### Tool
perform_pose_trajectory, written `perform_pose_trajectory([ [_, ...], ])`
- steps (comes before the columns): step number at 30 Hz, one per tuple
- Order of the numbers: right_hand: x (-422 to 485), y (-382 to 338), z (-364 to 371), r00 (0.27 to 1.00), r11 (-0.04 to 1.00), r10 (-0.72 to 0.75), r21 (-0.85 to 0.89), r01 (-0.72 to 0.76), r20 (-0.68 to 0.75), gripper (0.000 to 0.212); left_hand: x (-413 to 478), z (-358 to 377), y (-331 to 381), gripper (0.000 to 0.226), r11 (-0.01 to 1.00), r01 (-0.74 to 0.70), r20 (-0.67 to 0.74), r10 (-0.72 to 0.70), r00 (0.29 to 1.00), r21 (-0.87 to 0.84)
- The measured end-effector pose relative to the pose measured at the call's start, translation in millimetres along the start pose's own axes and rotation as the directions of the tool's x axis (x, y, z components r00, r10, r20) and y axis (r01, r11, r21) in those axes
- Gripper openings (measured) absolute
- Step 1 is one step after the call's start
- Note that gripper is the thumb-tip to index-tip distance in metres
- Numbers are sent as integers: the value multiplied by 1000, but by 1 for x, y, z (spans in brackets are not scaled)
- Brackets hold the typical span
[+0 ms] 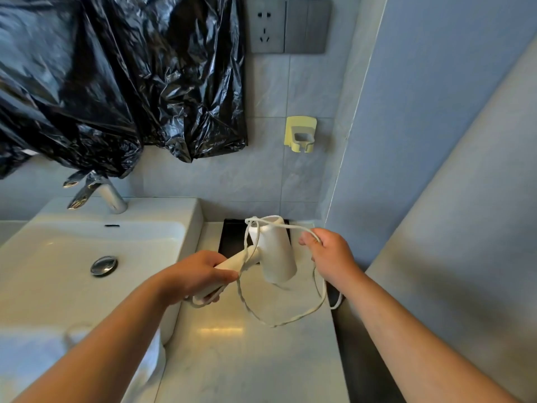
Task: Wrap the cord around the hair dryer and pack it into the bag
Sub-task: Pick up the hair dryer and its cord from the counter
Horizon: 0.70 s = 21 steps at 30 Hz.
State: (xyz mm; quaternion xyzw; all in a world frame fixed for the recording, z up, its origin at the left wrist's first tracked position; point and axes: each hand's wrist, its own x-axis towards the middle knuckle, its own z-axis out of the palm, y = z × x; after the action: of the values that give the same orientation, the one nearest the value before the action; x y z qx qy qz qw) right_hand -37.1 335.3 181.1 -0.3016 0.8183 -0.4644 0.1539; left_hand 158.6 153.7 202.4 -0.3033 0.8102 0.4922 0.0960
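A white hair dryer (pixel 276 251) is held above the counter, its barrel upright and its handle pointing left. My left hand (pixel 200 276) is closed around the handle. The white cord (pixel 279 322) runs from the handle end, loops once over the top of the barrel and hangs in a long slack loop below. My right hand (pixel 329 257) pinches the cord just right of the barrel. A white cloth bag (pixel 87 356), blurred, lies at the lower left over the sink's front corner.
A white sink (pixel 52 274) with a chrome tap (pixel 98 193) fills the left. A black tray (pixel 235 237) sits behind the dryer. Black plastic sheeting (pixel 116 82) hangs above. The wall carries a yellow holder (pixel 300 135) and a socket (pixel 267 26). The counter (pixel 247 359) ends at a dark gap on the right.
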Motion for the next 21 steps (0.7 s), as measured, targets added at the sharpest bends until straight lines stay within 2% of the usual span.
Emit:
perform_pose_trajectory([
  [2, -4, -2, -2, 998, 996, 6, 91, 0, -65, 30, -5, 3, -1, 19, 999, -6, -73, 10, 997, 53],
  [4, -8, -3, -4, 992, 981, 34, 194, -9, -123, 33, -9, 6, -1, 19, 983, -16, -131, 40, 991, 185],
  [7, -10, -8, -14, 966, 947, 114, 320, -35, -231, 36, -15, 13, -3, 27, 914, 12, -201, 77, 977, 406],
  [9, -10, -8, -22, 952, 933, 151, 357, -49, -265, 36, -17, 16, -8, 29, 877, 58, -268, 82, 960, 478],
  [11, -13, 0, -24, 956, 945, 175, 314, -96, -235, 36, -18, 17, -13, 27, 912, 83, -342, 66, 938, 403],
  [14, -25, 16, -13, 965, 963, 227, 181, -201, -132, 34, -20, 19, -12, 22, 995, 30, -422, 13, 907, 95],
  [17, -38, 23, 3, 962, 949, 272, 156, -273, 28, 25, -23, 22, -4, 17, 993, -30, -454, -25, 890, -113],
  [19, -48, 24, 11, 929, 929, 333, 110, -352, 159, 15, -25, 23, 2, 15, 976, -56, -458, -47, 888, -209],
  [21, -55, 26, 18, 886, 914, 383, 32, -405, 261, 17, -25, 24, 5, 16, 965, -71, -462, -56, 885, -252],
])
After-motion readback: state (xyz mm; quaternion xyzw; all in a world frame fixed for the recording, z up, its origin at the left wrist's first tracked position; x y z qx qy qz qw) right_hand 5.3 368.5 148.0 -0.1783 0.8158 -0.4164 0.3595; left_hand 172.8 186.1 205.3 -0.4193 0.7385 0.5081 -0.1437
